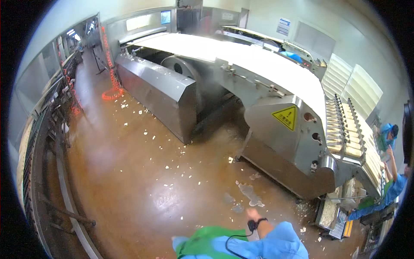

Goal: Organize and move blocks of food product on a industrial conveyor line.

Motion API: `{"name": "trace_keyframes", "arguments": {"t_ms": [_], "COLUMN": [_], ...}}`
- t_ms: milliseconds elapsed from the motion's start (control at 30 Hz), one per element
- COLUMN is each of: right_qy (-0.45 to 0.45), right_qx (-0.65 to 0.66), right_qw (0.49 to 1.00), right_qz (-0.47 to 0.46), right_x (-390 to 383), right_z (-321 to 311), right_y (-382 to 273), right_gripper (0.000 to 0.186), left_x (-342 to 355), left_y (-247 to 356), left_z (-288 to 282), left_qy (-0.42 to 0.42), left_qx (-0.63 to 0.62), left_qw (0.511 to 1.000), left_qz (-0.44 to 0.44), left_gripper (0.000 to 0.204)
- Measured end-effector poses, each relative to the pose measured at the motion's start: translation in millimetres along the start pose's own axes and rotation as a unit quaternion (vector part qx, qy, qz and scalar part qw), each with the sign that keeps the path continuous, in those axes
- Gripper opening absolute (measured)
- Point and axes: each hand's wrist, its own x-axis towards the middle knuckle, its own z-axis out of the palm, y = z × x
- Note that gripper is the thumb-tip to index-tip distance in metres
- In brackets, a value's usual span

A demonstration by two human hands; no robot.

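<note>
My right hand [252, 215] is held low over the brown floor [159, 181], its fingers loosely curved with nothing visible in them; a black device with a cable is strapped at the wrist. A small bit of skin at my body's left edge may be my left hand [174, 238], its fingers hidden. I wear blue sleeves and a green apron. Ahead stands a large steel machine [153, 90] with a wide white belt [267, 73], a yellow warning sign [283, 117] and rows of pale strips [347, 129] at its right end.
Two co-workers in blue [388, 138] [394, 190] stand at the machine's right end. A rail conveyor [73, 207] runs along the left. Orange coiled hoses [112, 93] hang near a far passage. White scraps and a wet patch [250, 194] lie on the floor.
</note>
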Motion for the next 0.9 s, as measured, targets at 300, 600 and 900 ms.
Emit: {"name": "trace_keyframes", "arguments": {"t_ms": [300, 600, 900], "right_qy": [0.035, -0.358, -0.173], "right_qx": [0.142, -0.13, -0.328], "right_qw": [0.988, 0.912, 0.918], "right_qz": [0.047, 0.155, -0.14], "right_x": [35, -145, 81], "right_z": [208, 343, 376], "right_y": [-180, -145, -249], "right_gripper": [0.036, 0.039, 0.036], "left_x": [155, 296, 383], "left_y": [231, 520, 607], "left_z": [-129, -45, 54], "left_qy": [-0.024, -0.006, -0.115], "left_qx": [-0.081, 0.053, 0.102], "left_qw": [0.995, 0.991, 0.988], "left_qz": [0.053, 0.126, 0.012], "left_gripper": [0.054, 0.037, 0.036]}}
